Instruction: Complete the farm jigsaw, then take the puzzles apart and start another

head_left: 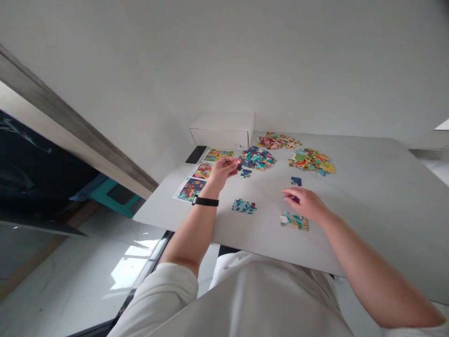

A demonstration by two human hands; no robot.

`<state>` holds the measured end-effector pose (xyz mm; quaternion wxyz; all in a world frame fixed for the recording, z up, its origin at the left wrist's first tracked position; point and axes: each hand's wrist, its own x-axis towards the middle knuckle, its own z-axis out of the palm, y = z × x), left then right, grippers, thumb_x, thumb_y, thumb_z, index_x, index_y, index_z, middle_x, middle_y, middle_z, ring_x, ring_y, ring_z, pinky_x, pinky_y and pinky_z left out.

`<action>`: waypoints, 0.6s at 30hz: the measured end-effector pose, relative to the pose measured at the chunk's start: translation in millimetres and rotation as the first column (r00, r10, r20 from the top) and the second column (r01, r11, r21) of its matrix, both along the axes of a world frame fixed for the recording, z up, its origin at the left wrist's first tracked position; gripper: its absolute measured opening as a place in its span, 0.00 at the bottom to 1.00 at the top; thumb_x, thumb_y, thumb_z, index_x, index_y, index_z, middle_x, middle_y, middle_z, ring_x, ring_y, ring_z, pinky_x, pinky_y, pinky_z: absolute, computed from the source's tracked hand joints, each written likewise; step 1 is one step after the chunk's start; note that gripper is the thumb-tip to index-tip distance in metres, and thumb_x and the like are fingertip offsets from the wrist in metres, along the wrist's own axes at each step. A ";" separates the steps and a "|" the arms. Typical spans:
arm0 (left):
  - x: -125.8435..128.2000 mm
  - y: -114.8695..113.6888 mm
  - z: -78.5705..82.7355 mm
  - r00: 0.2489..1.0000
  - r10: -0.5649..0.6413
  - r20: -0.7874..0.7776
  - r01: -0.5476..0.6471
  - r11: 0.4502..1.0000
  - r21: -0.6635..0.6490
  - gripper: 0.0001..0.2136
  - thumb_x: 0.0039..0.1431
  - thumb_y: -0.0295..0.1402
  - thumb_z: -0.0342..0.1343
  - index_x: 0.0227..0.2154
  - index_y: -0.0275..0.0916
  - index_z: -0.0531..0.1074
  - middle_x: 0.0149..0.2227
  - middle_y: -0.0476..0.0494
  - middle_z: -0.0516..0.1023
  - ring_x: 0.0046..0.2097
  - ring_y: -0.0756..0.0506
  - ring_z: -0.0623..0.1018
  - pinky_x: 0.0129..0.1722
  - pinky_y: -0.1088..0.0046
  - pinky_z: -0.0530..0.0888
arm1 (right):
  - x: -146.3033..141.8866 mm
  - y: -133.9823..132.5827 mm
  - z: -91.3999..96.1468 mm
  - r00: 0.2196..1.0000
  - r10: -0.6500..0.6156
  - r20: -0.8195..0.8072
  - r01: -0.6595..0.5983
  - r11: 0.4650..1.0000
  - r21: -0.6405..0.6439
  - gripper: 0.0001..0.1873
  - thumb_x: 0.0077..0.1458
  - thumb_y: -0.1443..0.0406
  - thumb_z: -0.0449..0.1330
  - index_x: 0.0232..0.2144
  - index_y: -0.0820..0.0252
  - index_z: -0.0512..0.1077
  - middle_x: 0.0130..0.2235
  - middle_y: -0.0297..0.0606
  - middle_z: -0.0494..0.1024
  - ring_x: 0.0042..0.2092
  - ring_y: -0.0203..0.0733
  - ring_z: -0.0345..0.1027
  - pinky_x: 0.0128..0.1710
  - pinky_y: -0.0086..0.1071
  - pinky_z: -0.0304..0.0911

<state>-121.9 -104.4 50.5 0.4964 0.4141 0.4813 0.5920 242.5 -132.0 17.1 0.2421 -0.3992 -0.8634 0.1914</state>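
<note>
My left hand [222,170], with a black band on its wrist, pinches a small reddish puzzle piece [238,161] beside the blue-toned pile of puzzle pieces [260,158]. My right hand [308,202] hovers over the table with its fingers closed on a dark purple puzzle piece [295,199]. Just below it lies a joined teal and orange puzzle section [294,222]. A teal leaf-patterned section [244,206] rests between my arms. One loose dark blue piece [296,181] is above my right hand, and another blue piece [246,173] sits near my left fingertips.
A printed picture sheet [191,189] lies at the left, partly behind my left hand, with a black phone [196,155] at its top. A white box [220,131] stands against the wall. Yellow-green pieces [312,161] and red-yellow pieces [278,140] form piles on the white table [372,196].
</note>
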 end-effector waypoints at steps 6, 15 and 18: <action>-4.5 -2.9 -10.5 0.990 -0.058 -0.130 0.055 0.998 -0.032 0.24 0.44 0.47 0.79 0.38 0.40 0.77 0.38 0.46 0.84 0.36 0.51 0.81 0.35 0.77 0.76 | 0.4 0.5 -0.2 1.000 -0.021 -0.012 0.021 1.000 -0.001 0.16 0.64 0.64 0.60 0.51 0.51 0.82 0.46 0.40 0.88 0.41 0.45 0.83 0.46 0.40 0.78; -10.5 -2.0 -10.1 0.979 0.047 -0.196 -0.041 0.999 0.034 0.21 0.49 0.46 0.74 0.41 0.39 0.81 0.40 0.43 0.86 0.40 0.48 0.83 0.36 0.76 0.75 | 1.8 1.9 -4.0 0.999 -0.039 0.005 0.039 0.999 0.009 0.15 0.65 0.62 0.59 0.49 0.53 0.82 0.44 0.39 0.87 0.39 0.45 0.81 0.44 0.39 0.77; -10.4 -2.5 -10.0 0.973 0.097 -0.210 -0.093 0.995 0.028 0.20 0.51 0.45 0.73 0.42 0.39 0.80 0.41 0.43 0.86 0.39 0.48 0.83 0.35 0.77 0.74 | 0.4 1.4 -1.9 0.999 -0.033 0.009 0.033 0.999 0.014 0.15 0.65 0.61 0.59 0.49 0.52 0.82 0.46 0.40 0.87 0.41 0.46 0.81 0.46 0.41 0.77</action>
